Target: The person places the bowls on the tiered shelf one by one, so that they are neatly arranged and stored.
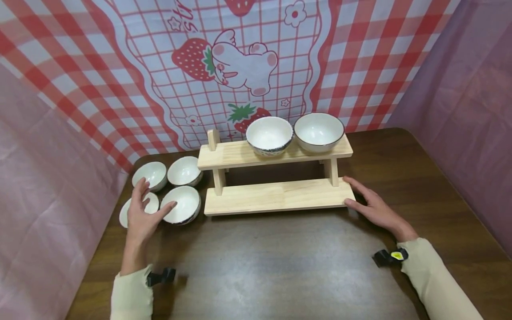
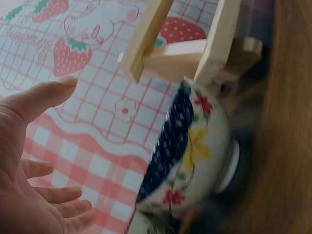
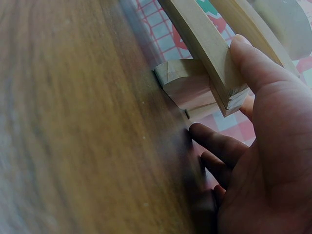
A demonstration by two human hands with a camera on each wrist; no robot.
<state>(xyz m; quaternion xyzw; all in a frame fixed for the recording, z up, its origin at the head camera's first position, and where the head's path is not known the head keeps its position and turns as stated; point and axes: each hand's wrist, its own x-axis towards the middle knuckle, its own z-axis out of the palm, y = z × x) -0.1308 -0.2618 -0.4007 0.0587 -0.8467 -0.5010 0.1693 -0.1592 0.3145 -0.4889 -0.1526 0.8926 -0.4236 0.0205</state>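
My left hand hovers over the group of bowls at the left, thumb spread away from the fingers. Beneath it lie a front-right bowl and a front-left bowl, partly hidden by the fingers. Behind are a back-left bowl and a back-right bowl. In the left wrist view, a bowl with painted flowers and a dark blue band is apart from the hand. My right hand grips the right end of the two-tier wooden rack's lower board, thumb at the front edge.
On the rack's upper board stand a bowl with a dark patterned outside and a dark-rimmed bowl. A red-and-white strawberry cloth hangs behind the brown wooden table. Pink curtains flank both sides.
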